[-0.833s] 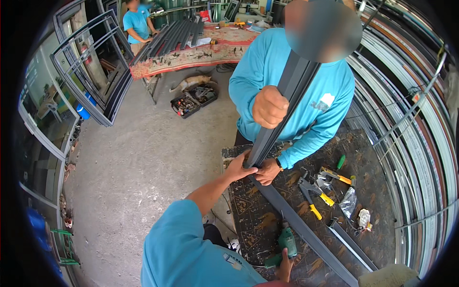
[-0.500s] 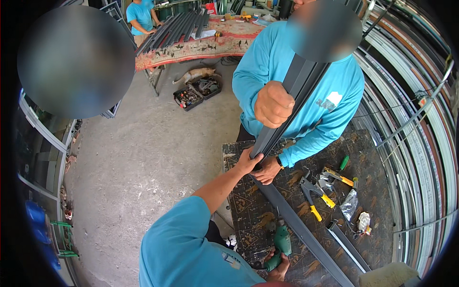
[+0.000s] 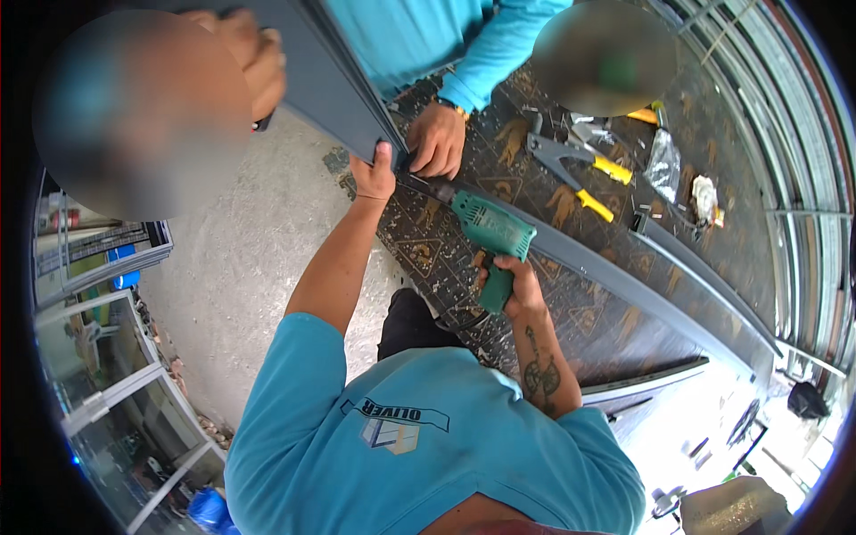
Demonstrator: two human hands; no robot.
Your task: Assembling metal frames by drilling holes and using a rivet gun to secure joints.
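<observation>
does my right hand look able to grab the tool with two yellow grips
Probably not while full: the right hand grips the green drill, and the long grey bar lies between hand and tool.

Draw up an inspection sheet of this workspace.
Surface: dark patterned worktable, littered with pale bits.
Job's things: green power drill, bit pointing towards the lower end of a broad dark grey metal profile, contact unclear; long grey metal bar lying across the worktable.
Clutter: grey metal tool with yellow handles, crumpled shiny plastic bag, crumpled white wad.
Hands: left hand grips the profile; right hand holds the drill's handle; a co-worker's hand rests beside the profile's end.
Cables: no cord clearly traceable.
Surroundings: grey concrete floor on the left, long racked metal lengths on the right.
</observation>
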